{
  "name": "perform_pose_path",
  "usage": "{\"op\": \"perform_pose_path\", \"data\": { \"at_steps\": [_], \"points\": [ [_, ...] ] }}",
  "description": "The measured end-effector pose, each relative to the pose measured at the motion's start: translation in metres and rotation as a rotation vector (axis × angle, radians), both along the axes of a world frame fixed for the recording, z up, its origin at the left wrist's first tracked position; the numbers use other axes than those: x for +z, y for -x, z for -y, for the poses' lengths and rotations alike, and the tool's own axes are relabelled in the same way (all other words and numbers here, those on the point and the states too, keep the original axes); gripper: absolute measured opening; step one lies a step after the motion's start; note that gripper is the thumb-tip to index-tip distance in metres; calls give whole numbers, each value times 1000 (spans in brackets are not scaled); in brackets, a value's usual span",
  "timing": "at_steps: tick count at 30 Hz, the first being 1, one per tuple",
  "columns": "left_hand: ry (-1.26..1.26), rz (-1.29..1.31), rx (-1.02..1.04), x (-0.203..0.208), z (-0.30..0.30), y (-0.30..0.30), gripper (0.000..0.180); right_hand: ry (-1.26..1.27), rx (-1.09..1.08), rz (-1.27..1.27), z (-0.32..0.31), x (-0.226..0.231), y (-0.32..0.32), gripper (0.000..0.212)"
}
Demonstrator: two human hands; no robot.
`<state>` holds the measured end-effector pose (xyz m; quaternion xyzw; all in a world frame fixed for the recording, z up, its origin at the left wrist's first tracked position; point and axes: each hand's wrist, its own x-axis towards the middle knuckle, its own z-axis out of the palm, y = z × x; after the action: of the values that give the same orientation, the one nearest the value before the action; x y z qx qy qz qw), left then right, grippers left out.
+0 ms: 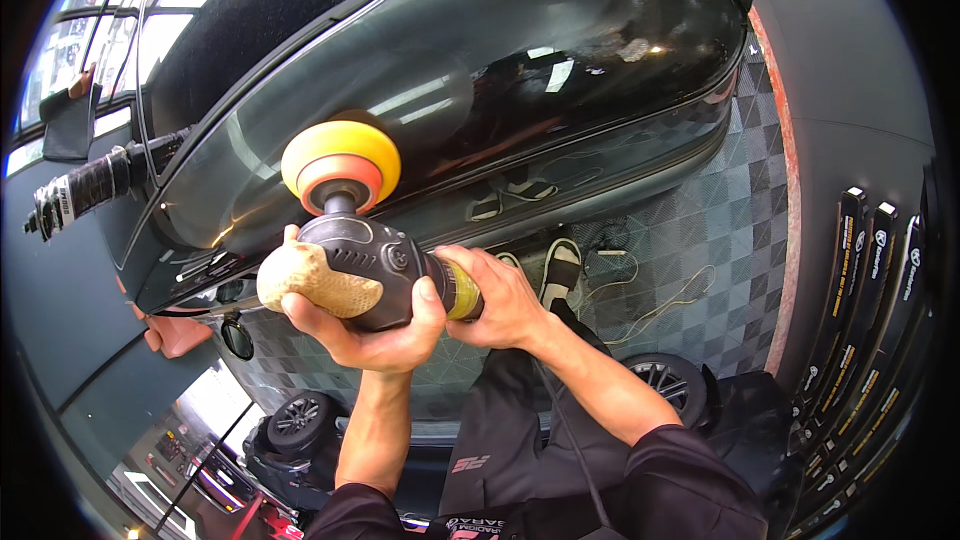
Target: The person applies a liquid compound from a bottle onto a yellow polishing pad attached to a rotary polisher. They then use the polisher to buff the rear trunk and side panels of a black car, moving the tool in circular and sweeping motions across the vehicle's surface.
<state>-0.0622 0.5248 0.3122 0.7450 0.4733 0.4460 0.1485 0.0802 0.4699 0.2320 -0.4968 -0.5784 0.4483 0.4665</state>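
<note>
Both of my hands hold a black polisher, one at each end of its body. My left hand cups the head from below, its thumb and fingers around a tan, textured cover. My right hand wraps the rear grip, next to a yellow-green band. At the front sits a yellow foam pad on an orange backing plate. It faces the glossy black car panel; whether it touches the panel I cannot tell. A hazy patch shows on the panel beside the pad.
A pale cord lies in loops on the checkered tile floor. Several long black boxes stand at the right. A black-wrapped tube juts out at the left. Car wheels appear behind me.
</note>
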Motion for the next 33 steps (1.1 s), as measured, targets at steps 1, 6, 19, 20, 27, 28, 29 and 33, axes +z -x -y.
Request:
{"op": "perform_pose_path", "data": {
  "at_steps": [1, 6, 19, 20, 27, 28, 29, 33],
  "points": [
    [9, 5, 4, 3, 0, -2, 122, 65, 9, -8, 2, 4, -2, 85],
    [1, -117, -51, 1, 5, -24, 124, 50, -72, -44, 14, -8, -18, 82],
    [-105, -135, -233, 6, -18, -142, 74, -155, -341, 53, 30, -52, -61, 75],
    [-57, -86, -223, 6, -19, -154, 57, -193, -394, 161, 34, -65, -59, 73],
    [-25, -138, -344, 15, -38, -212, 66, -250, -551, 93, 16, -34, -90, 73],
    [-17, -152, -366, 19, -39, -223, 67, -184, -484, -86, 14, -20, -103, 75],
    [-29, -139, -386, 24, -41, -233, 69, -107, -431, -270, 12, -8, -114, 76],
    [-43, -145, -485, 26, -52, -268, 70, 65, -463, -530, 27, -16, -129, 78]
  ]
}}
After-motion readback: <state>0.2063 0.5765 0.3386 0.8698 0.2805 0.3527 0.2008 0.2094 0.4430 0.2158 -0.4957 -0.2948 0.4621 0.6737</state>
